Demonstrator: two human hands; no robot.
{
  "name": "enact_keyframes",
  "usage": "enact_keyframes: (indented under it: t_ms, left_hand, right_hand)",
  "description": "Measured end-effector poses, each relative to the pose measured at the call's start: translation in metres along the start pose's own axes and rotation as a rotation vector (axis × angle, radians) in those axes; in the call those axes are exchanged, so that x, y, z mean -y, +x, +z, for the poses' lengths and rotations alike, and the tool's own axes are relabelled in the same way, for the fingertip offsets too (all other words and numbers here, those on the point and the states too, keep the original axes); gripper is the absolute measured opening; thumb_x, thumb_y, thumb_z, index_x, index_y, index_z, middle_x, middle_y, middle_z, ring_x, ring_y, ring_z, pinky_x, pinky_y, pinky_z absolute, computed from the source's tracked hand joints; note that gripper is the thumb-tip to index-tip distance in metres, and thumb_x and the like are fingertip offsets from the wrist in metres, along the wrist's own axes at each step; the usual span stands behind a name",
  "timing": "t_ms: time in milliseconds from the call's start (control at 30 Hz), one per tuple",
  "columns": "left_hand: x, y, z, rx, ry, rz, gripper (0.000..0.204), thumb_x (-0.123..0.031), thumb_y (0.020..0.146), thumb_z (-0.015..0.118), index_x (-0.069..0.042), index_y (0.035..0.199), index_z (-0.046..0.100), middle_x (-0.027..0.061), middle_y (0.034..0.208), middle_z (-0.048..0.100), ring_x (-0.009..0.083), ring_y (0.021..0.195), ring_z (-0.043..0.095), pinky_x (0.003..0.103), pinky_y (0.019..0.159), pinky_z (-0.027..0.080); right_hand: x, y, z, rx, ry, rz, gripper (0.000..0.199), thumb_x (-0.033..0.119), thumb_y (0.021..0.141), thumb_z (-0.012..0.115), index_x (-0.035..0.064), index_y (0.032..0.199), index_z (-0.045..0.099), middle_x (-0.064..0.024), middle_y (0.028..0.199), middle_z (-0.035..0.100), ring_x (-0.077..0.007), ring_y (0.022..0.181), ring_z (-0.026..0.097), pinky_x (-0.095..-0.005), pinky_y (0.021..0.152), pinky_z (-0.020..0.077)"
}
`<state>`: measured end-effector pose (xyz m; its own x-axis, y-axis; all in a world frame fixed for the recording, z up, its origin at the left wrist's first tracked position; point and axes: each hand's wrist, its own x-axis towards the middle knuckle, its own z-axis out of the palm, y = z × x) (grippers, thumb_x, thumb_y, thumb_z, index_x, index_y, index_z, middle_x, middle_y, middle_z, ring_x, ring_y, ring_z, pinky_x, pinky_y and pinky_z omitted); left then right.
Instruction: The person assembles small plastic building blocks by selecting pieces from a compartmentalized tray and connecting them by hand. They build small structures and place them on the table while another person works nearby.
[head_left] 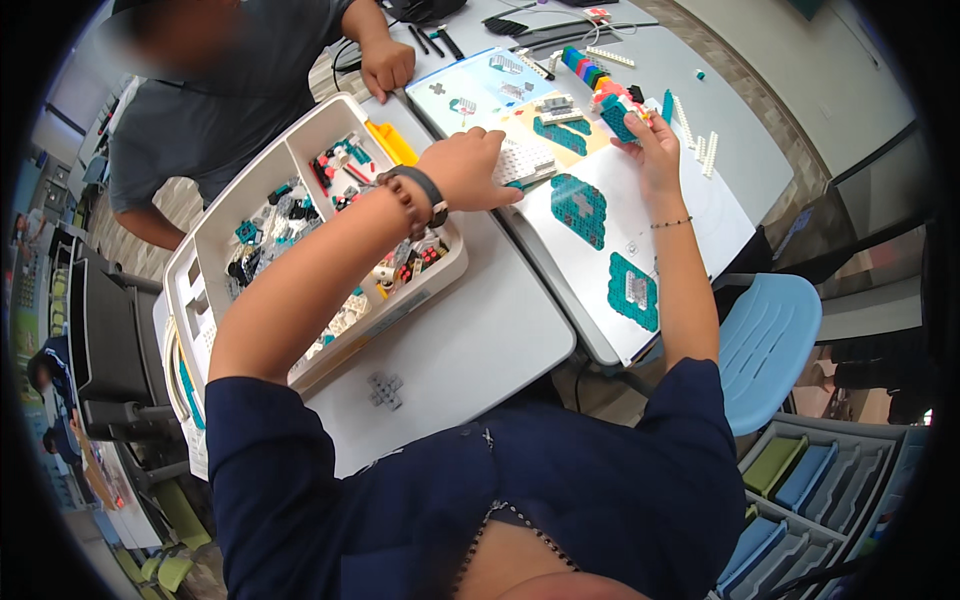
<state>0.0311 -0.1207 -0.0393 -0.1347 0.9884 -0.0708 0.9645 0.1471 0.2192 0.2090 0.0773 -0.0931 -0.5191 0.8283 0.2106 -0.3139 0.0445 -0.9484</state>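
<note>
My left hand (468, 166), with a dark band and bead bracelets on its wrist, reaches across the table and curls over a white studded plate (528, 160). The plate lies on an open instruction booklet (700, 215) with teal drawings. My right hand (655, 148) is further right on the booklet, its fingertips closed on a small teal and red brick build (618, 117). Both forearms rise from the lower edge, and my dark blue top fills the bottom of the view.
A white sorting tray (300, 125) of several small parts sits left of my left arm, a yellow piece (392, 143) at its far corner. A grey cross piece (385, 390) lies on the table. Another person's hand (387, 66) rests opposite. Coloured bricks (584, 65), a blue chair (765, 340).
</note>
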Motion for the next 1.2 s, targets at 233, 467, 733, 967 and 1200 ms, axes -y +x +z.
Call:
enact_keyframes:
  t_ms: [233,467,733,967,1200]
  left_hand:
    - [0.008,0.040,0.008,0.099,-0.122,0.107,0.067,-0.039,0.063,0.067,0.006,0.110,0.050,0.0237,0.102,0.055,0.0316,0.095,0.054,0.032,0.084,0.042]
    - [-0.030,0.093,-0.004,-0.170,-0.440,0.156,0.054,-0.043,0.059,0.067,0.003,0.087,0.063,0.0154,0.073,0.061,0.0245,0.068,0.060,0.032,0.063,0.046]
    - [-0.146,0.180,0.045,-0.106,-0.288,0.375,0.055,-0.040,0.056,0.068,0.005,0.087,0.061,0.0203,0.082,0.062,0.0308,0.076,0.060,0.035,0.069,0.047]
    - [-0.174,0.205,0.076,-0.112,-0.212,0.395,0.053,-0.038,0.056,0.067,0.007,0.084,0.059,0.0244,0.085,0.059,0.0340,0.082,0.059,0.036,0.075,0.047]
    - [-0.128,0.176,0.031,-0.254,-0.039,0.483,0.058,-0.047,0.065,0.066,-0.001,0.098,0.054,0.0187,0.095,0.056,0.0329,0.088,0.056,0.037,0.076,0.046]
  right_hand:
    - [0.007,0.007,-0.021,-0.121,0.165,-0.008,0.021,0.023,0.078,0.060,0.0073,0.092,0.056,-0.0003,0.085,0.057,-0.0089,0.078,0.055,-0.0261,0.058,0.0498]
    - [0.027,0.017,-0.062,-0.416,0.371,-0.234,0.022,0.025,0.078,0.060,0.0087,0.091,0.055,-0.0015,0.083,0.056,-0.0112,0.073,0.052,-0.0291,0.058,0.0464]
    - [0.037,0.019,-0.110,-0.942,0.335,-0.381,0.027,0.028,0.075,0.063,0.0085,0.091,0.053,0.0005,0.076,0.051,-0.0092,0.065,0.046,-0.0242,0.056,0.0413]
    - [0.027,0.023,-0.117,-0.945,0.173,-0.449,0.021,0.019,0.074,0.065,0.0071,0.087,0.053,0.0002,0.076,0.054,-0.0046,0.061,0.049,-0.0165,0.049,0.0391]
    - [0.021,0.022,-0.101,-0.763,0.033,-0.490,0.018,0.017,0.076,0.064,0.0059,0.083,0.052,-0.0009,0.078,0.055,-0.0070,0.066,0.052,-0.0186,0.056,0.0425]
